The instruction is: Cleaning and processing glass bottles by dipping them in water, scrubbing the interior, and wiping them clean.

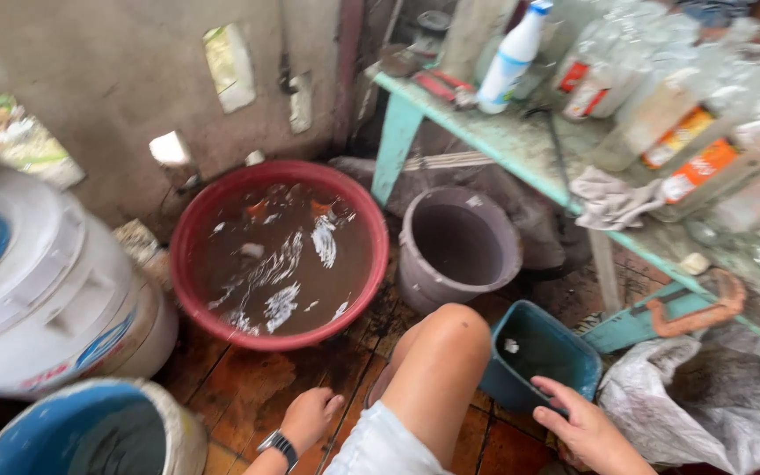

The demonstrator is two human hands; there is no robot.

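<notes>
Obs., left to right. White drum (41,290) and blue-lined bucket (90,435) stand at far left, near the red basin (188,237), which is full of murky water with bits afloat. Left hand (308,418), watch (279,447) on the wrist, hangs loose and half-curled just above the wet floor (239,387), holding nothing. Grey bucket (459,246) sits just beside the basin. Right hand (584,428), fingers spread, rests on the near rim of the small teal tub (538,352); no closed grip visible. Risks, as judgement: the tiles look slick, so a squatting foot could slide; the tub, held by one edge only, could tip and spill; the basin is brimful and a knock from the knee (450,330) would slosh it. Crowded bottles (661,97) on the green bench (503,132) could topple if it is bumped. Room: rough concrete wall (116,70) with small openings, reddish wet tiles, plastic sheet (697,405) at right.
</notes>
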